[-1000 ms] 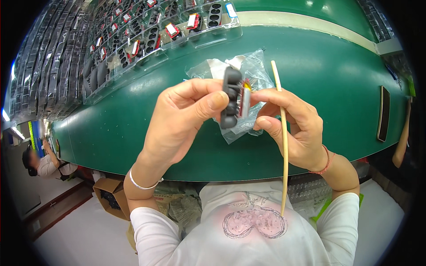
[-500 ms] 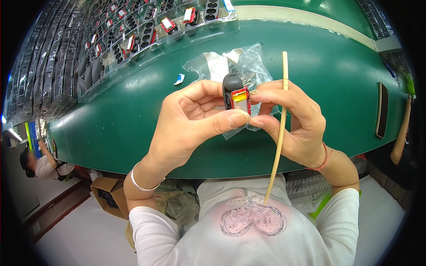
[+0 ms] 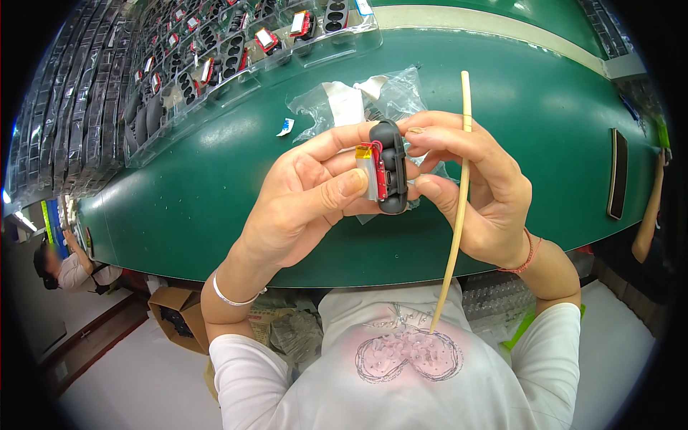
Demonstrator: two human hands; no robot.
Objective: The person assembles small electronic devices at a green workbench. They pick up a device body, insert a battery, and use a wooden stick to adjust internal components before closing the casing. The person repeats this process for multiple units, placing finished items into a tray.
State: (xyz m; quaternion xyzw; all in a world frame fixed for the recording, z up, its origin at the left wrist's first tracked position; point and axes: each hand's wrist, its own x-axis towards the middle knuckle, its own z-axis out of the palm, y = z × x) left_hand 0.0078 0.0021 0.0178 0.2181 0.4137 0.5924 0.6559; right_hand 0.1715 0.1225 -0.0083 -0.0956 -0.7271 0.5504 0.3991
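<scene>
Above the green table, my left hand (image 3: 290,193) grips a black plastic casing (image 3: 393,150) with rounded lobes between thumb and fingers. Fixed to its left side are a red circuit board (image 3: 382,180) and a silver battery cell (image 3: 371,178) with yellow tape on one end. The casing stands roughly upright, with the battery turned toward my left thumb. My right hand (image 3: 498,190) has a long pale wooden stick (image 3: 449,269) lodged among its fingers. Its index finger and thumb are spread at the casing's right edge; whether they touch it, I cannot tell.
A clear tray (image 3: 287,68) of similar black and red parts sits at the far left, beside stacked trays (image 3: 68,107). Behind my hands lies a crumpled plastic bag (image 3: 401,89). A dark flat rectangular object (image 3: 617,175) rests far right. One person (image 3: 72,269) is at left.
The casing has been turned in my left hand, so the board and battery now face left and its lobed side shows. My right fingers have opened slightly away from the board.
</scene>
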